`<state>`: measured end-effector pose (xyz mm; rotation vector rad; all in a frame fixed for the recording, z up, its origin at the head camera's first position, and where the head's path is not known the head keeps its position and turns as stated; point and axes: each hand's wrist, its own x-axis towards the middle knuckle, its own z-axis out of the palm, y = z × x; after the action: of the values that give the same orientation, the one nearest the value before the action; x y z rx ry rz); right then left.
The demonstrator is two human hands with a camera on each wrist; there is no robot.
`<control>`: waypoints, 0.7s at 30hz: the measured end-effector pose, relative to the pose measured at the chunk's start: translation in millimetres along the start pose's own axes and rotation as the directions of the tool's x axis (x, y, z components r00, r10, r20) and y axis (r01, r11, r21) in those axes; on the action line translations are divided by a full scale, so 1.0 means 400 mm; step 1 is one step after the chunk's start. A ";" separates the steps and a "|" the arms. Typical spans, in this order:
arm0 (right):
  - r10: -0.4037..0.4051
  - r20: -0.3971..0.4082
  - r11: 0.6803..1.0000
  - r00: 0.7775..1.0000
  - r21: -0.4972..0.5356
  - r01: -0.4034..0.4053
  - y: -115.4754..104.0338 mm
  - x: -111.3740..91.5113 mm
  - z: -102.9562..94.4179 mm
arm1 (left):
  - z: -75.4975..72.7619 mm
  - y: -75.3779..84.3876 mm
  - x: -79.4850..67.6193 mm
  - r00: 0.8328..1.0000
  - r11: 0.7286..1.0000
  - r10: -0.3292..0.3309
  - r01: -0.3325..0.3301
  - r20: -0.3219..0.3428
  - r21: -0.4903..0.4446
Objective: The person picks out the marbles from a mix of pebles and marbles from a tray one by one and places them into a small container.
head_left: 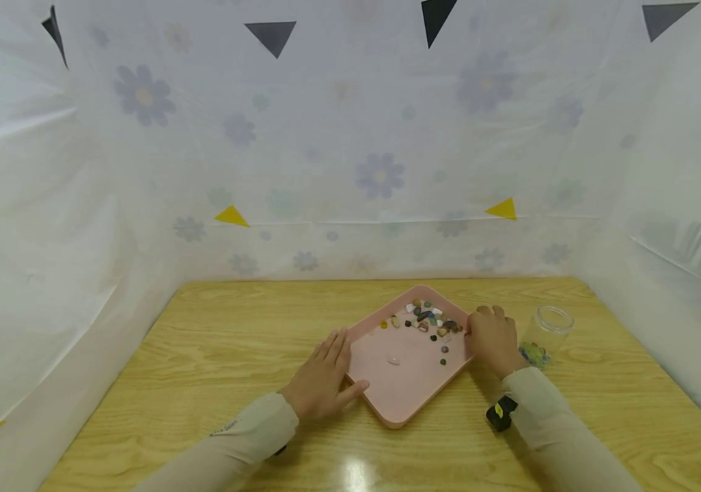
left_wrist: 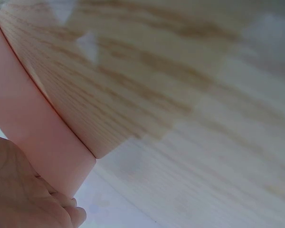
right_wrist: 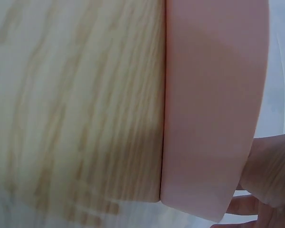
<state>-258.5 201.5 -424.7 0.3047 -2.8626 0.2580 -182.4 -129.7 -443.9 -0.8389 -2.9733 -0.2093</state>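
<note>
A pink rectangular tray (head_left: 396,388) lies at a slant on the wooden table, holding several small colourful stones (head_left: 424,316), mostly gathered toward its far and right side. One pale stone (head_left: 393,360) lies apart near the middle. Along the tray's left side rests my left hand (head_left: 320,379), its fingers straight and its thumb at the rim. My right hand (head_left: 493,338) grips the right rim with bent fingers. Both wrist views show the tray's outer wall (left_wrist: 45,137) close up, with the right hand's fingers (right_wrist: 242,205) partly hidden behind the wall.
Just right of my right hand stands an open clear jar (head_left: 550,331) with blue and green pieces (head_left: 535,354) at its bottom. White flower-patterned sheeting (head_left: 326,137) encloses the table (head_left: 234,328) at the back and both sides.
</note>
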 end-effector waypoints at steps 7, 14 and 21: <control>-0.044 -0.052 0.999 0.998 -0.014 0.044 -0.005 -0.003 -0.020 | 0.006 -0.002 0.003 1.000 1.000 0.006 -0.007 -0.009 -0.011; -0.107 -0.209 0.994 0.972 -0.047 0.099 -0.010 -0.021 -0.090 | 0.011 -0.006 0.004 1.000 1.000 0.007 -0.007 -0.008 -0.017; -0.108 -0.298 0.994 0.948 -0.057 0.095 0.004 -0.048 -0.161 | 0.009 -0.005 0.004 1.000 1.000 0.011 -0.011 -0.016 -0.014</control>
<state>-226.2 219.6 -368.8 0.3689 -2.5397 0.2048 -184.8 -129.8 -447.5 -0.8504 -2.9552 -0.2360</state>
